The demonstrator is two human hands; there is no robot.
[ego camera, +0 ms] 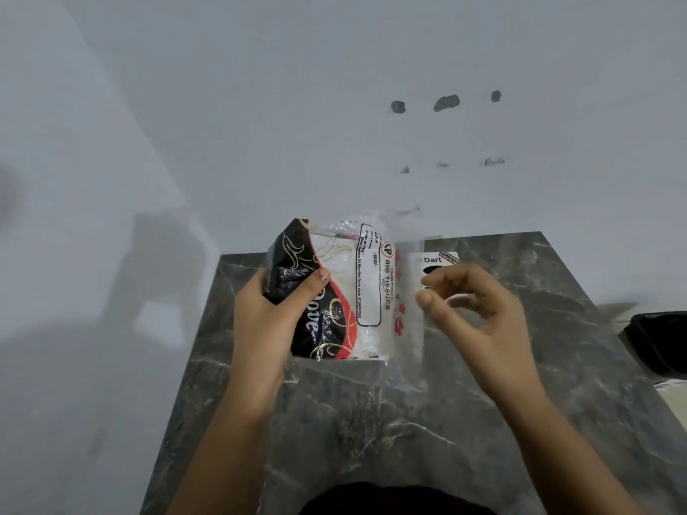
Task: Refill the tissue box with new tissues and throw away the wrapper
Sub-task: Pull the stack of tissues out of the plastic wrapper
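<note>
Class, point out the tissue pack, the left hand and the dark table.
tissue pack [366, 291], head view, on its printed white label.
left hand [265, 321], head view, on its back.
table [371, 421], head view, on bare marble.

The box [438, 263] is mostly hidden behind the pack [345, 288] and right hand [479, 314]. A black thing [660, 343] is cut off at the right edge. The small print is blurred.

tissue pack [345, 291] | black-red-white plastic wrapper (labelled "BIG TISSUES") | upright, above table
</note>
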